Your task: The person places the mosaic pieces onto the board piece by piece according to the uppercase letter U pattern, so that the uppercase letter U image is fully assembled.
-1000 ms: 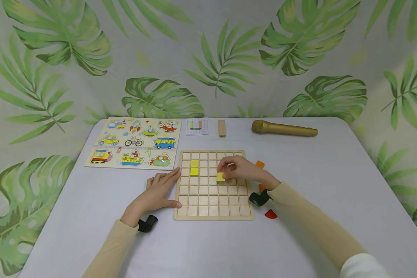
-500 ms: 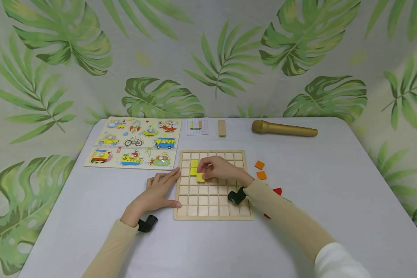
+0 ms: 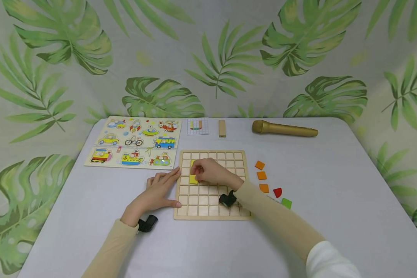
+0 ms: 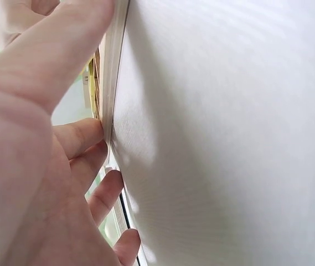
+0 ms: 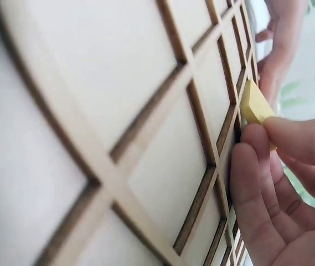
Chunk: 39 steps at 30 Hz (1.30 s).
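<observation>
A wooden grid board (image 3: 212, 217) with square recesses lies mid-table. Along its left edge rests my left hand (image 3: 156, 193), fingers extended and thumb touching the lower edge; the left wrist view shows fingertips (image 4: 93, 130) against the board's side. My right hand (image 3: 213, 172) reaches over the board and pinches a square yellow tile (image 3: 193, 180) between thumb and fingers. That tile is tilted at the grid bars in the right wrist view. It sits just below a column of yellow tiles (image 3: 193, 162), now mostly hidden by the right hand.
Right of the board lie several orange tiles (image 3: 261, 175), a red quarter-round piece (image 3: 277, 192) and a green tile (image 3: 286, 203), partly behind the sleeve. Behind stand a vehicle puzzle board (image 3: 147, 152), a pattern card (image 3: 197, 131), a wooden block (image 3: 222, 128) and a gold microphone (image 3: 285, 128).
My right hand has carried the yellow tile leftward across the board to the cell below the two yellow tiles. The left hand has stayed at the board's edge.
</observation>
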Each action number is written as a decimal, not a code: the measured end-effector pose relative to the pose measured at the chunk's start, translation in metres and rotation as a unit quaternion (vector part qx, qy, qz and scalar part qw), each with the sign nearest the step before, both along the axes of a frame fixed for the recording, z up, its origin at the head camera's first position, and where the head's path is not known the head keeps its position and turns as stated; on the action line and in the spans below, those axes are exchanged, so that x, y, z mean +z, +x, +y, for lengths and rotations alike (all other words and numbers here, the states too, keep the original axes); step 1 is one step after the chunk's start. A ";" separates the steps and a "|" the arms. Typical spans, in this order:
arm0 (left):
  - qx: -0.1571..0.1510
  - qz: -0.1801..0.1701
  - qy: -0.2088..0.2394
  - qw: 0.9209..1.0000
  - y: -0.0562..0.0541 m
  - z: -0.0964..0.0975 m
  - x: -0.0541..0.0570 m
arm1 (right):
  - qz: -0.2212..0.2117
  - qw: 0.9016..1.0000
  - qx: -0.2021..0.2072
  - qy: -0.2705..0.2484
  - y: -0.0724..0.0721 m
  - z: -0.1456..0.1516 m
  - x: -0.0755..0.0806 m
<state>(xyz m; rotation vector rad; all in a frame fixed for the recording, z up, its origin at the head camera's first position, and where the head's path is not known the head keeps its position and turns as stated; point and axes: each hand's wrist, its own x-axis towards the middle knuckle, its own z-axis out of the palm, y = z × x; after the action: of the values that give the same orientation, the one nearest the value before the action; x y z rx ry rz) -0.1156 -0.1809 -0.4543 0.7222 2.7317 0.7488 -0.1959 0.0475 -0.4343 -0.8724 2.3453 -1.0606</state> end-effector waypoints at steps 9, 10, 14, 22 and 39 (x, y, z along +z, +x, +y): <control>-0.003 0.003 0.006 1.000 -0.002 0.001 -0.001 | 0.040 0.999 -0.003 0.016 0.006 -0.001 0.004; -0.004 0.002 0.006 1.000 -0.002 0.001 -0.001 | 0.045 0.999 -0.001 0.015 0.006 -0.001 0.005; -0.004 0.001 0.007 1.000 -0.002 0.001 0.000 | 0.050 0.999 0.005 0.005 0.005 0.002 0.003; -0.002 -0.004 0.001 1.000 -0.002 0.002 0.000 | -0.021 0.998 -0.003 -0.055 -0.001 0.027 0.000; 0.000 -0.005 0.002 1.000 0.000 0.001 0.001 | -0.073 0.990 -0.038 -0.111 0.004 0.128 0.000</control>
<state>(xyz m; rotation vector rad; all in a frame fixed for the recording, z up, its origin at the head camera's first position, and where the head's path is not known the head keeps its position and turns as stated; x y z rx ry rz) -0.1158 -0.1799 -0.4537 0.7185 2.7226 0.7558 -0.1922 0.1756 -0.4346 -0.7574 2.1836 -1.3889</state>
